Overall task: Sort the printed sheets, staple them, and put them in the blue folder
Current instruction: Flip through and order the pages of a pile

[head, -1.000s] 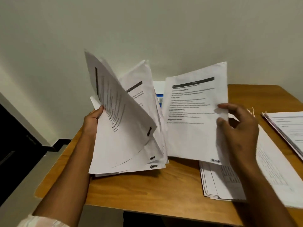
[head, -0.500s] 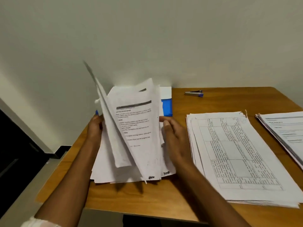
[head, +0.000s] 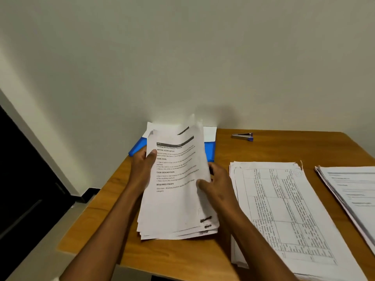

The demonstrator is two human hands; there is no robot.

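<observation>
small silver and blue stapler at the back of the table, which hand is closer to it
Right. The right hand grips the right edge of the held stack of printed sheets, nearer the small silver and blue stapler. The left hand grips the stack's left edge, farther away.

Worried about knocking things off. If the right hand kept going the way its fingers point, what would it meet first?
The held stack of sheets that the right hand already grips; beyond that, probably the left hand.

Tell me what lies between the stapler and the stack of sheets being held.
In the head view, between the stapler and the held stack lie bare wooden table and the right end of the blue folder, with a white sheet sticking out.
</observation>
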